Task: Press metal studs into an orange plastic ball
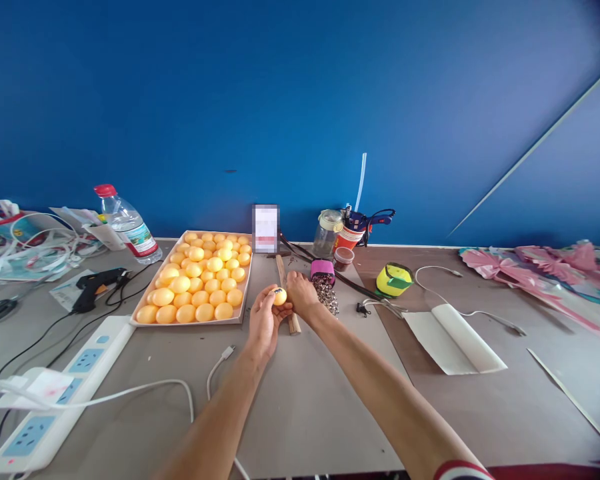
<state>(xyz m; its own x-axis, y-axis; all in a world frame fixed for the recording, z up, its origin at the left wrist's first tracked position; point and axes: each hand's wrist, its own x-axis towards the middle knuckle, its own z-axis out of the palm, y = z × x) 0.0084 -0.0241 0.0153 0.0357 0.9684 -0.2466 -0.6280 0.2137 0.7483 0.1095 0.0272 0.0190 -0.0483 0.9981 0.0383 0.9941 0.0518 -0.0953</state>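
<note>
Both hands meet over the table, just right of a tray. The left hand holds one orange ball off the surface, its fingers curled and pressed against the ball's left and lower side, with the thumb on top. A small dark mark sits on the ball's upper face, too small to make out. The right hand shows only its back; its fingers bend in toward the ball's right side and seem to touch it, but the fingertips are hidden behind the hand, so whether they pinch the ball or something small against it cannot be told.

The tray is packed with many more orange balls lying close together in rows. A wooden stick lies under the hands, its middle covered by them. Just beyond the right hand a jar with a pink lid lies on its side, with a heap of small shiny bits beside it; what they are is unclear. A blurred-out card stands against the blue wall.

To the left lie a black glue gun, a water bottle and a power strip that is cut off at the lower left edge. A white cable ends near the left forearm. To the right are a yellow-green object of unclear kind, a folded white sheet, and pink ribbons that run out of view.
</note>
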